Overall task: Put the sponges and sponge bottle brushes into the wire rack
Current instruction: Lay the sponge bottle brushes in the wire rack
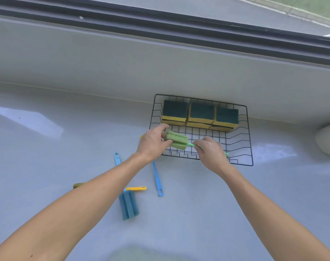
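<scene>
A black wire rack (248, 136) lies on the pale counter, with yellow-and-green sponges (201, 114) stacked along its far side. Over the rack's near left part I hold a green sponge bottle brush (176, 139). My left hand (153, 143) grips its sponge head, and my right hand (210, 151) pinches its thin green handle. On the counter to the left lie a blue sponge brush (128, 205), a blue handle (157, 178), a second blue handle (117, 158) and a yellow handle (136, 188), partly hidden by my left arm.
A small olive sponge piece (78, 185) peeks out beside my left forearm. A white rounded object (328, 139) sits at the right edge. A low wall and a window frame (160, 21) run behind the rack.
</scene>
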